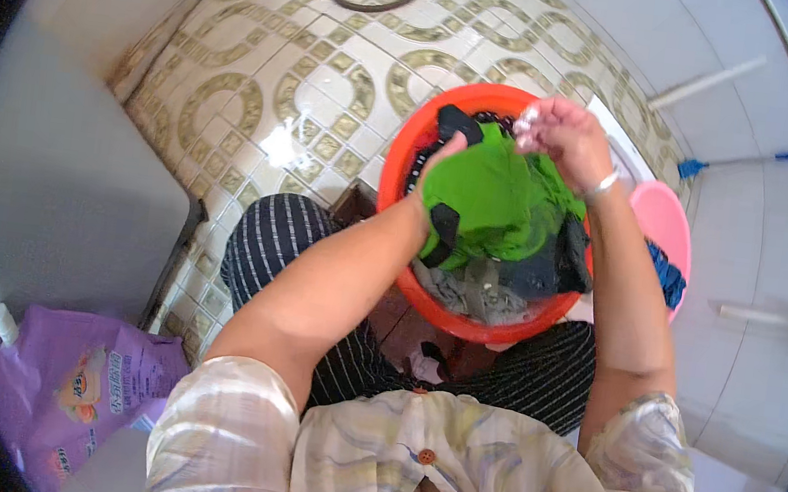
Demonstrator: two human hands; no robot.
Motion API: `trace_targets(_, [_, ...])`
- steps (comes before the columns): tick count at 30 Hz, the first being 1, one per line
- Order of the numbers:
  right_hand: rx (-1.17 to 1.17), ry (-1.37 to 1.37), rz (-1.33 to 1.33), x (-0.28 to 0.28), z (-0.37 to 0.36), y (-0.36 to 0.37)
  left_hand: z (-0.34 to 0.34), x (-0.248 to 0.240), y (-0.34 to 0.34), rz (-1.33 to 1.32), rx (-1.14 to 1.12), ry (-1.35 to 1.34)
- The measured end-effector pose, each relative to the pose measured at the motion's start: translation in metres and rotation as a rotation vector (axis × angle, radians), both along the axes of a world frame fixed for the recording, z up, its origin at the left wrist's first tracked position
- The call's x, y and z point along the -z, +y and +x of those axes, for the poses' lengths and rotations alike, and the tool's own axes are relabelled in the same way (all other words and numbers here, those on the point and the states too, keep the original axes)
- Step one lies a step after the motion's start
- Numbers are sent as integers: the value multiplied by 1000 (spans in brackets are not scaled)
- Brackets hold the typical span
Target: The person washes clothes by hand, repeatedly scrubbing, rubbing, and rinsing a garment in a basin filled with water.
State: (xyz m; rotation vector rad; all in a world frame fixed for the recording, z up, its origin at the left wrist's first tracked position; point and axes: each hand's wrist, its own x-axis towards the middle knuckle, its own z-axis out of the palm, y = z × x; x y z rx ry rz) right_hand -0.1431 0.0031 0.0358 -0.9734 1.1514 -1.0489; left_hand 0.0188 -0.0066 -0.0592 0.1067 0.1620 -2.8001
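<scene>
A wet bright green garment with black trim (487, 194) is bunched over an orange-red basin (451, 323). At its left side, my left hand (445, 157) grips the cloth, thumb on top and the other fingers hidden under it. Above the basin's far right part, my right hand (568, 147) is closed, its fingertips drawn together and covered in white suds. Whether anything is pinched in them is too small to make out. Below the green garment, dark and grey clothes (486, 295) lie in the basin with some foam.
Right of the basin stands a pink basin (660, 213) with blue cloth (665, 275) in it. A purple pouch with a white spout (85, 396) is at the lower left, near a grey panel (81, 181). A brown hose (383, 2) loops on the wet tiled floor.
</scene>
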Motion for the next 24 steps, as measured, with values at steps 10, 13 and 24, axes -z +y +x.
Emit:
trace_targets(10, [-50,1103,-707,19,72,129,-19,-5,23,-173,117,84])
trace_targets(13, [-95,1029,-765,12,60,131,-25,-23,43,-101,157,83])
trace_targets(24, [-365,633,23,34,-59,105,-26,-32,40,-132,281,-68])
